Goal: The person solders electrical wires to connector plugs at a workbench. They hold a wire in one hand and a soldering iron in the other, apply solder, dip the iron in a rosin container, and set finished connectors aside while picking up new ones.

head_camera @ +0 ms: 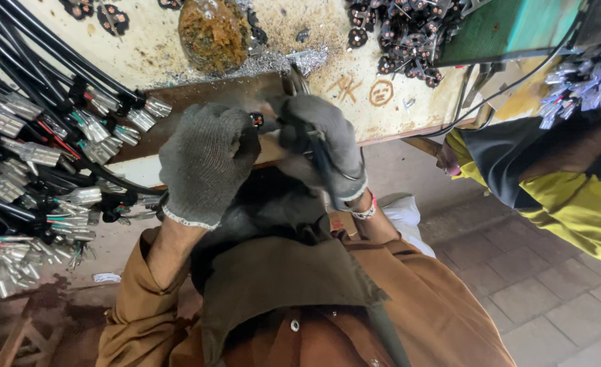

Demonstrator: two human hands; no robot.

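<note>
Both my hands wear grey knit gloves and meet at the edge of a worn workbench [355, 88]. My left hand [205, 160] pinches a small black and red connector [256, 120] between its fingertips. My right hand [324, 139] is closed around a dark-handled hand tool [324, 163] whose tip meets the connector. My brown sleeves and a dark cloth lie below the hands.
Bundles of black cables with silver connectors [35, 156] hang at the left. A pile of small black connectors [402, 34] and a rusty lump [212, 34] lie on the bench among metal shavings. Another person in a yellow sleeve [572, 204] works at the right above a paved floor.
</note>
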